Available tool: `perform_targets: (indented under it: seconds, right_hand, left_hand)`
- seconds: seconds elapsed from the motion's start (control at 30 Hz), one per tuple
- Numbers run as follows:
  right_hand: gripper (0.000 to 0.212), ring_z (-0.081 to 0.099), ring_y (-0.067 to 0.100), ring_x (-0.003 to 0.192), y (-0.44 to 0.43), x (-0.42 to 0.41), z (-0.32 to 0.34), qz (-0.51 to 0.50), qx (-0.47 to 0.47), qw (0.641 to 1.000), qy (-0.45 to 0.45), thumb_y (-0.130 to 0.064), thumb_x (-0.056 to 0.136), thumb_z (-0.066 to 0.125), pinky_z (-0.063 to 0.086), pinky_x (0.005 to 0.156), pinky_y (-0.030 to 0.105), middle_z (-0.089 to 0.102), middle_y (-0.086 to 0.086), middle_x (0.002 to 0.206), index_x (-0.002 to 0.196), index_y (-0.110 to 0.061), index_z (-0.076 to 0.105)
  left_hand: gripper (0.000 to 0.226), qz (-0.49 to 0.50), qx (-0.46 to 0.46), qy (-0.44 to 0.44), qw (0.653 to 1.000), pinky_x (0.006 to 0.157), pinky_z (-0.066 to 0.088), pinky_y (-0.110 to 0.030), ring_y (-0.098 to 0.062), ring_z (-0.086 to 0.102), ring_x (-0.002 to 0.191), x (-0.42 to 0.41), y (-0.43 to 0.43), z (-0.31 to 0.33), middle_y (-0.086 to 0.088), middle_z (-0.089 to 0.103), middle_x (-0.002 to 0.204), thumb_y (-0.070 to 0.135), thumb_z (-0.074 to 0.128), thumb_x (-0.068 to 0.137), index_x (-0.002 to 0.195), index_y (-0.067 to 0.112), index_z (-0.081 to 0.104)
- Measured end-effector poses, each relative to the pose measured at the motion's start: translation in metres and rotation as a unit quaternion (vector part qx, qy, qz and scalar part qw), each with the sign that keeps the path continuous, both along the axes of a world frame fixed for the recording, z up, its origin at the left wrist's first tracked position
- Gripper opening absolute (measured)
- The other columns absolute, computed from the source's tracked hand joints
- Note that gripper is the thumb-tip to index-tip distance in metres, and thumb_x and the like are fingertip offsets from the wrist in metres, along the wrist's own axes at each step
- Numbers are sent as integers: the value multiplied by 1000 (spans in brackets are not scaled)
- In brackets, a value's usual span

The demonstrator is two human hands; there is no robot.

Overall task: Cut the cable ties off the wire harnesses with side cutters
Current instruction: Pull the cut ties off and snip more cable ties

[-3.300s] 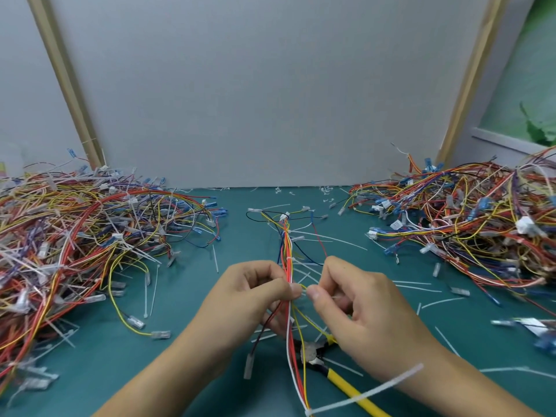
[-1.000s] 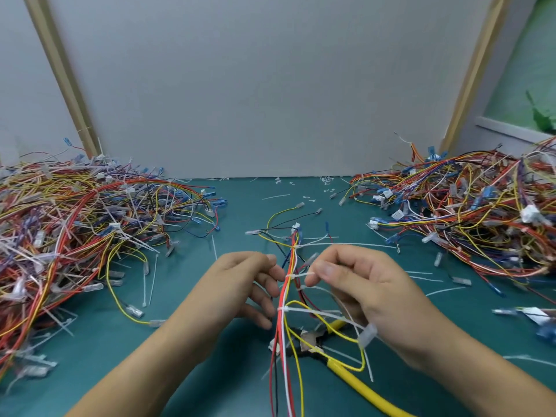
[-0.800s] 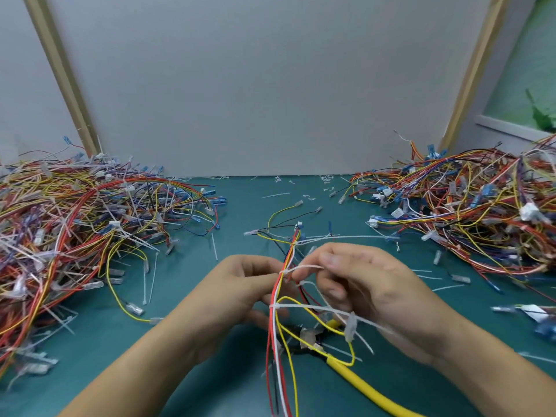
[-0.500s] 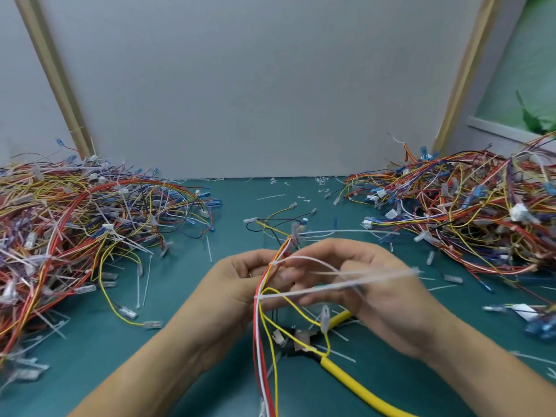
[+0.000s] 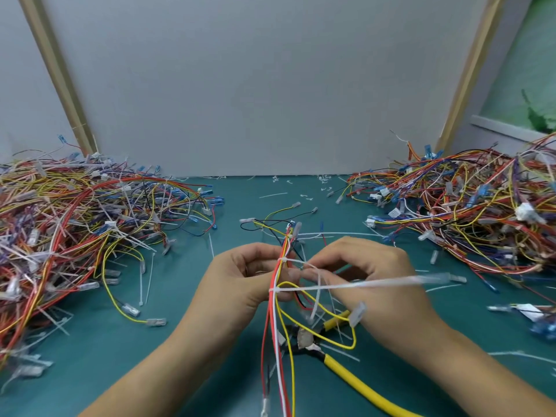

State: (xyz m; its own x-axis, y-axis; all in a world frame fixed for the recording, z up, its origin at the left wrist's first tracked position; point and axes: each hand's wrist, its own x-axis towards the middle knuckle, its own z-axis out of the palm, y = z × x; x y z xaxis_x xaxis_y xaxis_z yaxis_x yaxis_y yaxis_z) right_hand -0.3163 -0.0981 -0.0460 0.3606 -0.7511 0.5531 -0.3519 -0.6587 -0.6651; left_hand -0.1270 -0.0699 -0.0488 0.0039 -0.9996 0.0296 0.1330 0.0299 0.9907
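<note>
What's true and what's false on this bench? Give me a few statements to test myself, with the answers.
1. The cutters lie on the mat, in neither hand. True.
2. The held harness has no ties. False: two white ties wrap it.
3. Wire piles lie on both sides, a left pile and a right pile. True.
4. The cutters' handles are red. False: they are yellow.
5. The left hand is empty. False: it grips the harness.
</note>
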Motion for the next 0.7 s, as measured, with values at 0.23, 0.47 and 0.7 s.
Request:
perform_targets:
  seconds: [0.23,0.47,0.7]
  right_hand:
    - [8,64,14,51,2,10,0,42,271,941,-198,-6,79,76,50,50,18,70,10,64,72,-8,73]
    - [11,61,14,49,7,12,2,51,259,940,-217,-9,78,74,49,50,19,65,6,58,71,-5,67]
    - [13,62,12,51,7,14,-3,42,256,941,-217,-2,82,73,49,52,18,66,7,58,71,-4,68]
  left_hand:
    - [36,-2,-2,24,1000,56,55,-19,-18,71,66,0,0,4,-13,75,78,10,87,51,86,10,78]
    - [21,-3,-3,35,999,55,54,-19,-17,71,63,0,1,6,-13,74,75,-5,76,68,86,5,77]
    - [26,-2,-6,22,1000,55,56,-21,-20,71,60,2,1,8,-13,73,72,-3,76,60,84,7,78]
